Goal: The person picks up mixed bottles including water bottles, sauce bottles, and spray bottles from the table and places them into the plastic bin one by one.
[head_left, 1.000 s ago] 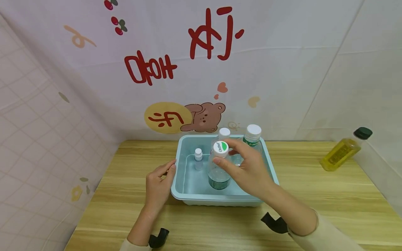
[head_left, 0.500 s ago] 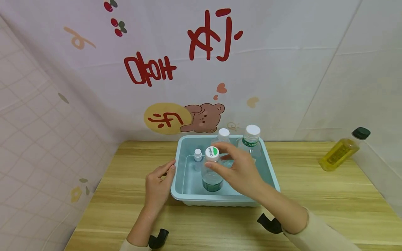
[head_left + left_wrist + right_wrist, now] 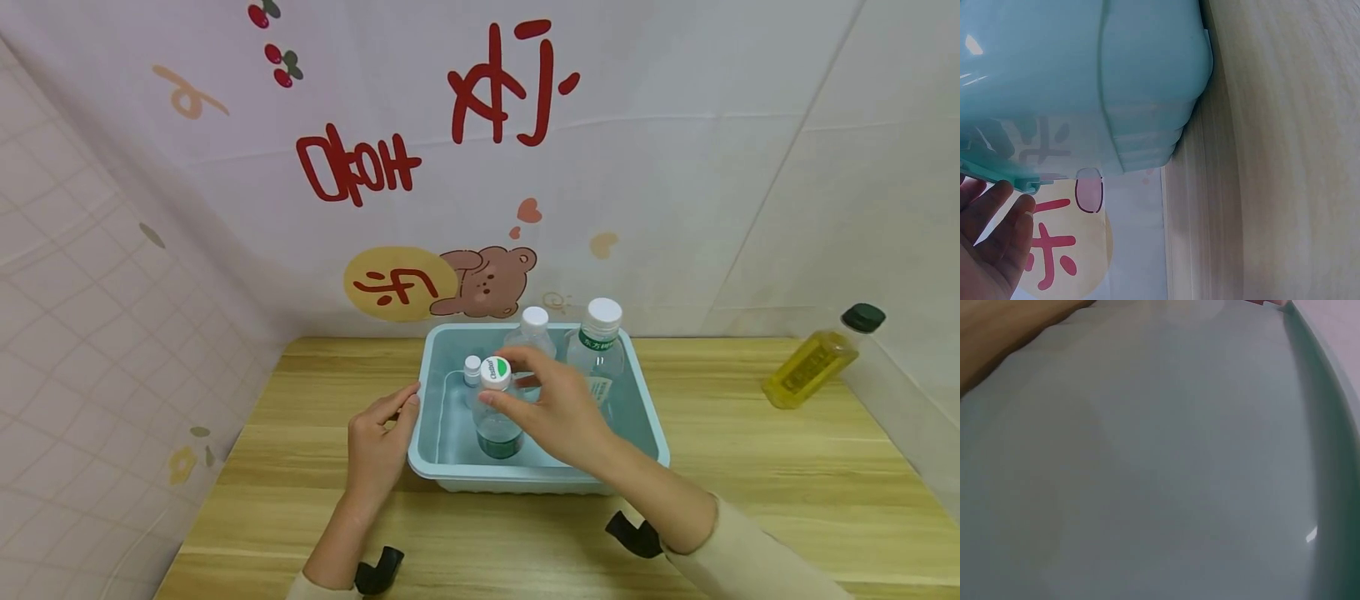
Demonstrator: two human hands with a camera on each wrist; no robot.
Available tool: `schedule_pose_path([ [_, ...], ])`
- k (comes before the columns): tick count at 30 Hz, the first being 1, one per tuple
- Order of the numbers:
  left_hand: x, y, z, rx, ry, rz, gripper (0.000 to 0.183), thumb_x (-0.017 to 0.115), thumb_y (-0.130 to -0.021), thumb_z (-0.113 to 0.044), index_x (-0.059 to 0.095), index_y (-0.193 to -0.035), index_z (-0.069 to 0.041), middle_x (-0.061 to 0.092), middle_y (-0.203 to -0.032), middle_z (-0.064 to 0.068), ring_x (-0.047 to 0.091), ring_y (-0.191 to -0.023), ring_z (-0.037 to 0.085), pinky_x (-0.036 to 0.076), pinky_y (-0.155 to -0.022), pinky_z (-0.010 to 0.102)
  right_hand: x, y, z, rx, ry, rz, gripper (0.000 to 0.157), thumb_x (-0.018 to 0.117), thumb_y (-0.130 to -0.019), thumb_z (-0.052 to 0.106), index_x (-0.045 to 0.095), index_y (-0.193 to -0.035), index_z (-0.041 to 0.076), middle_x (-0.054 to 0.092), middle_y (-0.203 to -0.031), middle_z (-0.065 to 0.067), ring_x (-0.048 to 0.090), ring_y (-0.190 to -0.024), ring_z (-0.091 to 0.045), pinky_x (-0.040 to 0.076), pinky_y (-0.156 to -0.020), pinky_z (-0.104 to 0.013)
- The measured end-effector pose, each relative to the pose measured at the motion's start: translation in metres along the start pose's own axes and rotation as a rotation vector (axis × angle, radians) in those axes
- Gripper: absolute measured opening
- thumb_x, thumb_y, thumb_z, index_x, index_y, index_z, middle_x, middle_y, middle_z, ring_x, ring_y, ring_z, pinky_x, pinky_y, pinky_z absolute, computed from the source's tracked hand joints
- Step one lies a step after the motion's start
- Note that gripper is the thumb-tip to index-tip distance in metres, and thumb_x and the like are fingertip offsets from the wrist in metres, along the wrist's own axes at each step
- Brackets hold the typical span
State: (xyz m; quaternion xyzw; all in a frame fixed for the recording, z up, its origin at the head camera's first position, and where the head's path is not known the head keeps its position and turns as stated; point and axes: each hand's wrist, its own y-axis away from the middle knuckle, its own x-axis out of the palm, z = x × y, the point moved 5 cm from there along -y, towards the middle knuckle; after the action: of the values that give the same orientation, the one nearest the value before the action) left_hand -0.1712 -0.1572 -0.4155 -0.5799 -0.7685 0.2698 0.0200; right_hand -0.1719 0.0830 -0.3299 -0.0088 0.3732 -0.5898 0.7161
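In the head view, my right hand (image 3: pixel 558 408) holds a clear plastic bottle (image 3: pixel 498 425) by its white cap, thumb and fingers about the cap. This bottle has a green band at its base and is inside the light blue plastic basin (image 3: pixel 517 472), at the front left of the middle. My left hand (image 3: pixel 381 437) pinches the basin's left rim; its fingers (image 3: pixel 1007 240) meet the rim in the left wrist view. Behind the held bottle stand a small white-capped bottle (image 3: pixel 472 369), a medium one (image 3: pixel 534 325) and a large one (image 3: pixel 596 346).
A bottle of yellow oil with a dark green cap (image 3: pixel 810 367) tilts in view on the right of the wooden table (image 3: pixel 750 500). A printed cloth (image 3: pixel 660 183) hangs behind the table. The basin's outer wall (image 3: pixel 1166 469) fills most of the right wrist view.
My right hand has moved left inside the basin with the bottle, which now partly hides the small bottle. More of the large bottle shows. The left hand keeps its place on the rim.
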Motion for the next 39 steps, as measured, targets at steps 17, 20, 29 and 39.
schedule_pose_path([
  [17, 0.0, 0.0, 0.001, 0.01, 0.001, 0.003, 0.022, 0.072, -0.098, -0.004, 0.081, -0.118, -0.007, 0.079, -0.109, 0.008, 0.066, -0.082, 0.014, 0.054, -0.067, 0.016, 0.008, -0.003, -0.006, 0.076, 0.029, 0.031, 0.049, 0.085, -0.09, 0.023, 0.065, -0.132, 0.009, 0.073, -0.117, 0.0, 0.068, -0.104, -0.016, 0.059, -0.089, -0.037],
  [20, 0.0, 0.0, 0.001, 0.014, 0.003, 0.002, 0.023, 0.073, -0.097, -0.004, 0.081, -0.118, -0.007, 0.079, -0.109, 0.007, 0.066, -0.081, 0.014, 0.054, -0.067, 0.016, 0.008, -0.003, -0.006, 0.078, 0.023, 0.041, 0.05, 0.085, -0.09, 0.023, 0.064, -0.133, 0.009, 0.072, -0.118, 0.0, 0.068, -0.104, -0.015, 0.059, -0.089, -0.037],
  [29, 0.0, 0.0, 0.001, 0.027, 0.008, 0.002, 0.023, 0.074, -0.096, -0.002, 0.081, -0.117, -0.007, 0.079, -0.108, 0.007, 0.066, -0.081, 0.014, 0.053, -0.067, 0.016, 0.007, -0.001, -0.011, 0.079, 0.003, 0.057, 0.054, 0.086, -0.09, 0.024, 0.063, -0.136, 0.008, 0.072, -0.121, 0.0, 0.067, -0.107, -0.014, 0.058, -0.092, -0.038],
  [39, 0.0, -0.001, 0.001, 0.019, 0.007, -0.001, 0.023, 0.074, -0.096, -0.003, 0.082, -0.117, -0.008, 0.079, -0.106, 0.006, 0.065, -0.08, 0.014, 0.053, -0.067, 0.016, -0.003, -0.002, -0.006, 0.043, -0.015, 0.044, 0.053, 0.086, -0.089, 0.024, 0.063, -0.134, 0.009, 0.071, -0.124, 0.0, 0.066, -0.111, -0.015, 0.058, -0.091, -0.045],
])
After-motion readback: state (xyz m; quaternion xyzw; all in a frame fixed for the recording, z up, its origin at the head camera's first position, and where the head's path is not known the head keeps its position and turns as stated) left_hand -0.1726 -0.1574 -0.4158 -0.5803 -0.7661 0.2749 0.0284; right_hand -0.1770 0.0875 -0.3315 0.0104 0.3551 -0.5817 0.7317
